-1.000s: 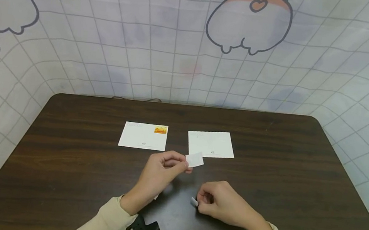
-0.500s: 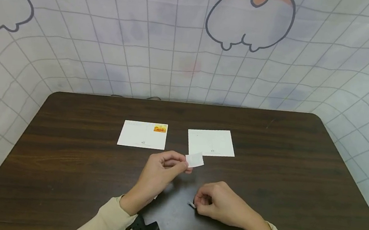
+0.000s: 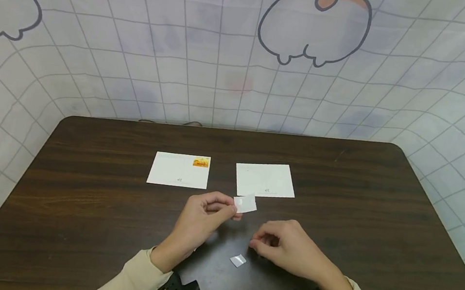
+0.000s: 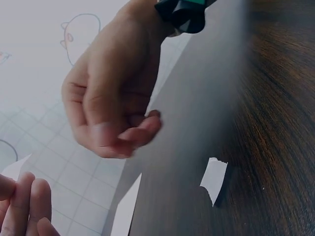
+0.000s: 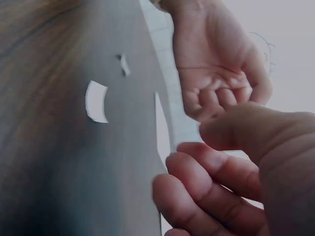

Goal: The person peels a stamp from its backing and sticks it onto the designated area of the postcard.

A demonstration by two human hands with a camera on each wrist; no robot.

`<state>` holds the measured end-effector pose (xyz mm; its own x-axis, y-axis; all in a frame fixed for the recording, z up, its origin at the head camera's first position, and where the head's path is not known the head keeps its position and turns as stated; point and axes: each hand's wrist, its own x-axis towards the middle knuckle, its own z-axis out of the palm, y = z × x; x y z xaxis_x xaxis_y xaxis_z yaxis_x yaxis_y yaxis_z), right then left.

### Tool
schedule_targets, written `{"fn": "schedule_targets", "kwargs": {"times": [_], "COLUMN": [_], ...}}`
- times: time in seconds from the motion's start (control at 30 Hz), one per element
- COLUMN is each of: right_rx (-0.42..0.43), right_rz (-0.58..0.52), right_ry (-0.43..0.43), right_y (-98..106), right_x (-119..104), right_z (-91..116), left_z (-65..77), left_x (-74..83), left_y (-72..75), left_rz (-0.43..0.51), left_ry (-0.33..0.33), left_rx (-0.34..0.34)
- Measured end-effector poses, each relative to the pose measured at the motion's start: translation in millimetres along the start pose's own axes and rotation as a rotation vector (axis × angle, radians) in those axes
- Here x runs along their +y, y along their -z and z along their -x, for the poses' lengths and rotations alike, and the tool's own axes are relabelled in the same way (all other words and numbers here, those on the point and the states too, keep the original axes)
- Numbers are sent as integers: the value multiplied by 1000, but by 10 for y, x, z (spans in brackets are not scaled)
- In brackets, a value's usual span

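My left hand [image 3: 205, 217] pinches a small white square of paper [image 3: 246, 204] between thumb and fingers, just in front of the right-hand white card [image 3: 265, 179]. To the right and nearer, my right hand [image 3: 289, 250] hovers over the table with loosely curled fingers and nothing held. A small white paper scrap [image 3: 238, 260] lies on the dark wood by its fingertips; the left wrist view shows this scrap [image 4: 215, 180] with a torn edge. In the right wrist view the left hand [image 5: 216, 64] faces the right hand's fingers [image 5: 192, 172], and its paper is hidden.
Left of the plain card lies another white card [image 3: 178, 171] with a yellow-orange stamp [image 3: 201, 162] in its corner. A second, smaller scrap [image 5: 124, 65] shows in the right wrist view. A gridded curtain [image 3: 156, 56] stands behind the dark table [image 3: 85, 223].
The right hand has let go of the small paper scrap, which now lies on the table, and has lifted slightly away to the right. The left hand holds its paper square almost still.
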<state>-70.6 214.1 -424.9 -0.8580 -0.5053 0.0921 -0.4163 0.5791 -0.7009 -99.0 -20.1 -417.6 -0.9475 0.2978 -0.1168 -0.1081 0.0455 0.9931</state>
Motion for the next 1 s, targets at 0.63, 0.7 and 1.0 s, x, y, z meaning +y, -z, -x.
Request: {"fn": "schedule_targets", "kwargs": {"times": [0.63,0.7,1.0], "right_rx": [209,234,507], "right_rz": [-434,-413,-62], "right_ry": [-265,-238,206], "right_y": [186,173,98], "right_x": [-67,-54,2], "right_z": [-139,-136,-144], "left_z": [-5,-8,-31], "left_x": [4,-1,7], "left_y": [-16,-18,-13], "left_rz": [-50,-52,34], "left_ry": [-4,0,7], "left_rx": [-22,-25,-44]}}
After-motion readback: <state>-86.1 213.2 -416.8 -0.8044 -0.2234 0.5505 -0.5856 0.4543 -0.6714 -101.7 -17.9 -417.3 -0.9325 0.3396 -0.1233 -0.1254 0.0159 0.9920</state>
